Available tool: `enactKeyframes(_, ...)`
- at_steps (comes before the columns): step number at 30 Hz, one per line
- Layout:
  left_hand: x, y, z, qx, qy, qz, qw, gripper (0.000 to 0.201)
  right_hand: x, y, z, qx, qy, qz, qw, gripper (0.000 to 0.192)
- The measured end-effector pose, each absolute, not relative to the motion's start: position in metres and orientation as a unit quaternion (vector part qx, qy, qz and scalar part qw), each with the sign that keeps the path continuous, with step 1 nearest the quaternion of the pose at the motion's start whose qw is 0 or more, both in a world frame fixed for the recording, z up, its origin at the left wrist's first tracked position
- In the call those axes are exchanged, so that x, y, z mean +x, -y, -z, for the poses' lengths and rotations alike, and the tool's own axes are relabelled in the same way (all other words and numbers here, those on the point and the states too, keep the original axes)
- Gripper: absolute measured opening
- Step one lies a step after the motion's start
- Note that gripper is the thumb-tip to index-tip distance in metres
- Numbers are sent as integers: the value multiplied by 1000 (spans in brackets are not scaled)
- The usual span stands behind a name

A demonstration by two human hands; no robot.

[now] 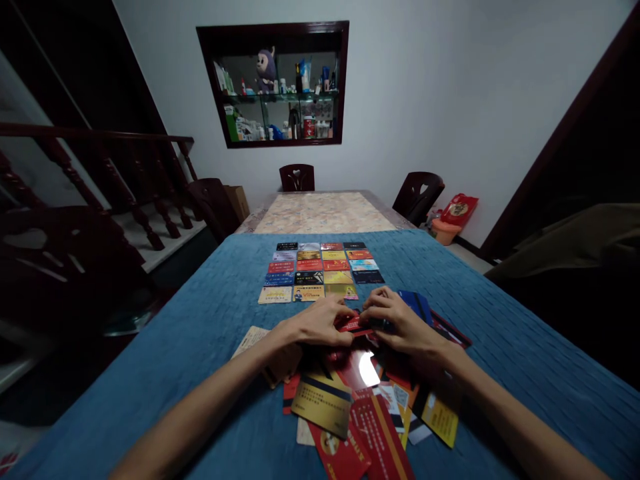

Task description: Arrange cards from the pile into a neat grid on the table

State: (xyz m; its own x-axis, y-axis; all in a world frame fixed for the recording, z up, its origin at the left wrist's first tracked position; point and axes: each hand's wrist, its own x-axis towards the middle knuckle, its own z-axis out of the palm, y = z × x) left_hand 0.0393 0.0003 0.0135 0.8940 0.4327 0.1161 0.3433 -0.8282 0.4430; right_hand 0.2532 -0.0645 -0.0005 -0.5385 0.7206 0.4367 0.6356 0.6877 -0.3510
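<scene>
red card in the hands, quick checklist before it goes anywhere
1. Red card gripped: ok, left hand and right hand both pinch it.
2. Single card, not two stuck together: cannot tell, fingers cover it.
3. Free spot in the grid: ok, the nearest row holds three cards and has bare blue cloth at its right end.
4. Grid rows straight: ok.
5. Loose pile away from the grid: ok, it lies under the wrists, apart from the rows.
6. Card face readable: cannot tell, too dim.
</scene>
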Motion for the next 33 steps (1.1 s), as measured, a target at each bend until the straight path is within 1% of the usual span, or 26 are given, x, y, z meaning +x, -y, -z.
enactKeyframes(3, 36, -4, -16, 938, -215, -103, 250, 26, 255, 62, 3, -394, 865, -53, 307, 13)
enactKeyframes(6, 32, -8, -18, 927, -228, -103, 278, 25, 258, 60, 7, -415, 843, -44, 340, 11)
enactKeyframes(11, 28, -16, -18, 918, -258, -119, 277, 28, 262, 54, 18, -452, 810, -46, 370, 9)
enactKeyframes(14, 28, -19, -17, 915, -271, -122, 274, 31, 263, 51, 23, -463, 800, -46, 379, 13)
enactKeyframes(18, 28, -21, -15, 915, -279, -118, 268, 35, 263, 51, 26, -471, 797, -43, 376, 21)
enactKeyframes(22, 28, -21, -14, 918, -266, -129, 265, 39, 262, 53, 23, -483, 802, -33, 351, 30)
enactKeyframes(26, 29, -22, -10, 919, -256, -156, 256, 42, 259, 55, 20, -482, 812, -19, 330, 29)
enactKeyframes(33, 30, -24, -7, 917, -267, -181, 233, 36, 259, 55, 22, -475, 824, 24, 307, 27)
